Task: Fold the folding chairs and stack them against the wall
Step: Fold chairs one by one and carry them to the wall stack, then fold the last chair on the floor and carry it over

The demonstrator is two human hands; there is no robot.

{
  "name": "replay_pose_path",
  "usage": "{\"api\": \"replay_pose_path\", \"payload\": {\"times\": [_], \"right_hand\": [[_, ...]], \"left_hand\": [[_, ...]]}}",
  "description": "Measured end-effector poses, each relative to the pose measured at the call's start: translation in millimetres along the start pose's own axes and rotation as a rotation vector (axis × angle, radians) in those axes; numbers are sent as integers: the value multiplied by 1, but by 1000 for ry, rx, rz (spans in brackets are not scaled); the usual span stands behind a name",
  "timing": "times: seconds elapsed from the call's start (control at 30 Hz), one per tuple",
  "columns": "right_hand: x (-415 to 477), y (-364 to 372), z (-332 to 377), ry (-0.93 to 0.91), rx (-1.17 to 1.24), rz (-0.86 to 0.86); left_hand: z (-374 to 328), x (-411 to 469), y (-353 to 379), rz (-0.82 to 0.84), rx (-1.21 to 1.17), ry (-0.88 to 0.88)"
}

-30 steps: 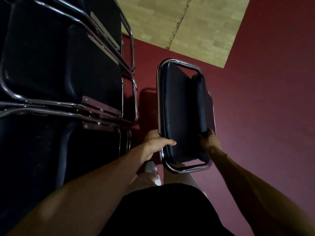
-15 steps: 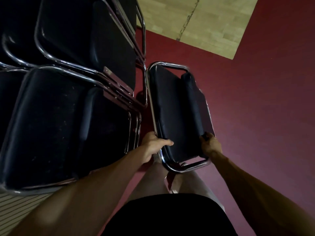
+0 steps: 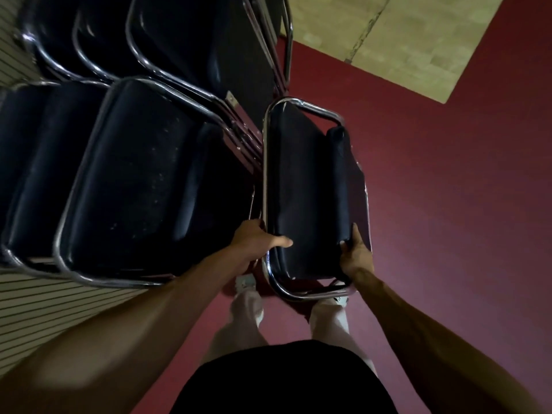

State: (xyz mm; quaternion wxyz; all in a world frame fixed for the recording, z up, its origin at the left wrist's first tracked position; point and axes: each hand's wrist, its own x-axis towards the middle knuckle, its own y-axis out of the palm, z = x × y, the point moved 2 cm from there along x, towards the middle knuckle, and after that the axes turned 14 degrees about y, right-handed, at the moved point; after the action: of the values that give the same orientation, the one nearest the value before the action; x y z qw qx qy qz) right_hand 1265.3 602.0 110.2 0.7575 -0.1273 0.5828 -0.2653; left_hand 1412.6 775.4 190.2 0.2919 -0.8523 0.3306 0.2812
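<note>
Chair (image 3: 298, 189), folded flat with black pads in a chrome frame, is held upright over the red floor (image 3: 448, 204), just right of the stack of folded chairs (image 3: 134, 189) leaning on the slatted wall (image 3: 59, 300) at left. The left hand (image 3: 257, 243) curls round its left tube with the thumb laid across the pad, and the right hand (image 3: 355, 255) grips the near right corner of the narrower pad. Since half a second ago the chair has come closer to the stack, and more wall shows
</note>
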Motion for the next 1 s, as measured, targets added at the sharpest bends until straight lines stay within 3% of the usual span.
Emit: {"api": "replay_pose_path", "payload": {"times": [0.2, 0.43, 0.7, 1.0], "right_hand": [[-30, 65, 43, 52, -5, -91], [-75, 136, 87, 42, 113, -72], [-95, 170, 115, -30, 37, -55], [-115, 205, 126, -61, 115, 34]], "left_hand": [[7, 10, -80, 76, 79, 94], [9, 6, -166, 50, 178, 143], [29, -13, -217, 14, 171, 111], [27, -29, -256, -24, 264, 171]]}}
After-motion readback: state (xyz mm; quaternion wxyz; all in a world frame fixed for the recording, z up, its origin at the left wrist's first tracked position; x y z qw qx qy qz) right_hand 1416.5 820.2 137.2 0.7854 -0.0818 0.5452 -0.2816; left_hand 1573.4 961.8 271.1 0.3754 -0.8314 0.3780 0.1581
